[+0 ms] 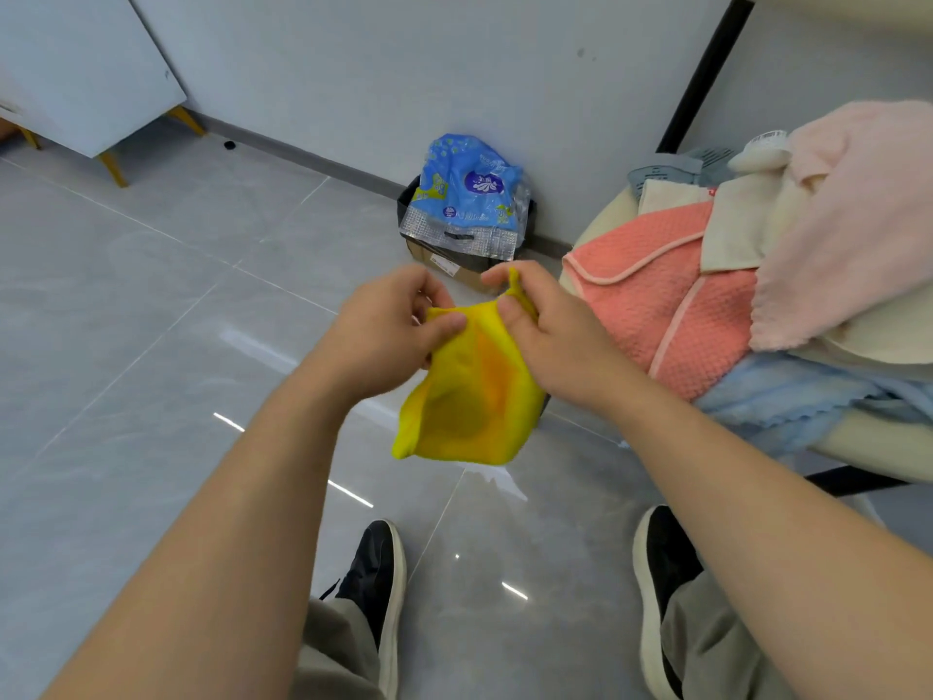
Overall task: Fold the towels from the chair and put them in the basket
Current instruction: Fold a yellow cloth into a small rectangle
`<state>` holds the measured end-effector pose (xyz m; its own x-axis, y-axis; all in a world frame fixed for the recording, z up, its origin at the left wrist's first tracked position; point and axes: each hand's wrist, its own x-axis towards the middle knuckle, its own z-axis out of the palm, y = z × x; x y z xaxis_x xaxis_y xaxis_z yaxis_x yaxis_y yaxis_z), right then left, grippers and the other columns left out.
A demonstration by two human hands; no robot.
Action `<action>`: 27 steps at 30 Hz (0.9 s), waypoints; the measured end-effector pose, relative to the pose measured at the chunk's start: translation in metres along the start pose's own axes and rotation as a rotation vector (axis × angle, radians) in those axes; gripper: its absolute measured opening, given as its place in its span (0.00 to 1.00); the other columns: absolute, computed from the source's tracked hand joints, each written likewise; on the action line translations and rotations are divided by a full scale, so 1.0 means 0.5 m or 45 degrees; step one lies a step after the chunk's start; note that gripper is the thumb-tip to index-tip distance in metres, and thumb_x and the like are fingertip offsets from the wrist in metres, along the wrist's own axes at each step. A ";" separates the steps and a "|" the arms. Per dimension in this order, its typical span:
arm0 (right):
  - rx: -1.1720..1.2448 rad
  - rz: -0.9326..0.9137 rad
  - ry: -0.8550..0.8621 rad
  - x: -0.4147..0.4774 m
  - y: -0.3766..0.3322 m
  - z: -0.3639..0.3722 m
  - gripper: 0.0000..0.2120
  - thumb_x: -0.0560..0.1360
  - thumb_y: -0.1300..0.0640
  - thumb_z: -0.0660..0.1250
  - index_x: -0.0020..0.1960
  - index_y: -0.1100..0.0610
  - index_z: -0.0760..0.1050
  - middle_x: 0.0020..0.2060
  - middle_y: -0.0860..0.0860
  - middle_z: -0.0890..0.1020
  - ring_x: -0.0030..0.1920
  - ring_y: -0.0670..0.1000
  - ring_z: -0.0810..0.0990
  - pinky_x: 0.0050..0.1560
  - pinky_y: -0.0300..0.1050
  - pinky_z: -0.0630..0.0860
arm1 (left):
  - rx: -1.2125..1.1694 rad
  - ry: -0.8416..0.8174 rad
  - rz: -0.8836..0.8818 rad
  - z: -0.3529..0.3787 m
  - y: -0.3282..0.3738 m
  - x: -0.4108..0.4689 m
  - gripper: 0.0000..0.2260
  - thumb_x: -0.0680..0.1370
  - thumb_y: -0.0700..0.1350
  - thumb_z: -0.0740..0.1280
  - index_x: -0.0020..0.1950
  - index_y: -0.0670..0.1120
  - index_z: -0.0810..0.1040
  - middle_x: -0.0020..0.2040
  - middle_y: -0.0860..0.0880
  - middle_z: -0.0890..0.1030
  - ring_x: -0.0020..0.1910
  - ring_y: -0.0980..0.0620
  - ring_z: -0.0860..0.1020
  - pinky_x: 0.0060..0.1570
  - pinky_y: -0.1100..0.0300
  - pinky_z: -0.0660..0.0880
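Observation:
A small yellow towel (467, 396) hangs in the air over the floor, held by both hands at its top edge. My left hand (389, 325) pinches the top left corner between thumb and fingers. My right hand (545, 330) grips the top right corner, a tip of cloth sticking up past its fingers. On the right, the cream chair (601, 219) carries a heap of towels: a coral waffle one (671, 300), a pale pink one (858, 219), a cream one (742, 229) and a light blue one (787, 396). No basket is in view.
A black bin (411, 202) with a blue plastic package (469, 189) on it and a cardboard box below stands against the wall. A black pole (707, 68) rises behind the chair. A white cabinet on wooden legs (96, 68) is at the far left. My shoes (378, 583) stand on grey tiles.

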<state>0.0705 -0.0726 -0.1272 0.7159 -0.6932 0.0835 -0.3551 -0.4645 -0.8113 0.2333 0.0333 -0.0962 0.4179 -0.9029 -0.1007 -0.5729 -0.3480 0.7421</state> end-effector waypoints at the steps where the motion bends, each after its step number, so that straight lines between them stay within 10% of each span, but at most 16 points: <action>1: -0.023 -0.001 -0.066 -0.001 0.001 0.004 0.14 0.82 0.52 0.62 0.67 0.46 0.72 0.58 0.42 0.80 0.56 0.45 0.77 0.57 0.42 0.72 | 0.000 -0.008 0.022 0.005 0.003 0.000 0.07 0.76 0.48 0.74 0.45 0.49 0.77 0.37 0.47 0.82 0.30 0.53 0.82 0.35 0.56 0.80; 10: 0.132 0.104 -0.240 -0.001 0.009 0.000 0.10 0.78 0.45 0.67 0.50 0.50 0.79 0.41 0.49 0.85 0.41 0.49 0.83 0.49 0.54 0.80 | -0.117 -0.030 0.063 0.009 0.007 0.000 0.07 0.77 0.49 0.73 0.49 0.49 0.77 0.40 0.47 0.83 0.38 0.49 0.80 0.42 0.48 0.79; 16: 0.158 0.029 0.010 0.006 0.011 -0.005 0.07 0.80 0.47 0.63 0.48 0.50 0.74 0.42 0.48 0.80 0.45 0.49 0.79 0.48 0.50 0.76 | -0.110 -0.172 0.025 0.009 0.001 0.000 0.20 0.69 0.47 0.80 0.53 0.55 0.74 0.47 0.51 0.82 0.45 0.48 0.82 0.44 0.53 0.81; 20: 0.191 0.031 0.233 0.012 0.008 -0.027 0.12 0.82 0.50 0.63 0.48 0.59 0.73 0.42 0.57 0.79 0.42 0.51 0.76 0.46 0.50 0.73 | 0.316 -0.237 0.106 0.014 -0.014 0.002 0.11 0.71 0.42 0.75 0.53 0.48 0.80 0.48 0.49 0.82 0.48 0.47 0.79 0.46 0.51 0.77; 27: 0.073 0.224 0.490 0.033 0.042 -0.065 0.15 0.82 0.51 0.63 0.37 0.49 0.66 0.32 0.44 0.71 0.34 0.41 0.69 0.32 0.32 0.62 | 0.090 0.016 0.018 -0.013 -0.017 -0.001 0.13 0.71 0.35 0.71 0.49 0.51 0.77 0.47 0.54 0.81 0.43 0.52 0.81 0.40 0.58 0.80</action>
<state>0.0553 -0.1115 -0.1239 0.3670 -0.9193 0.1424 -0.4099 -0.2972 -0.8624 0.2426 0.0386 -0.0980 0.4182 -0.9046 -0.0822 -0.6270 -0.3529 0.6945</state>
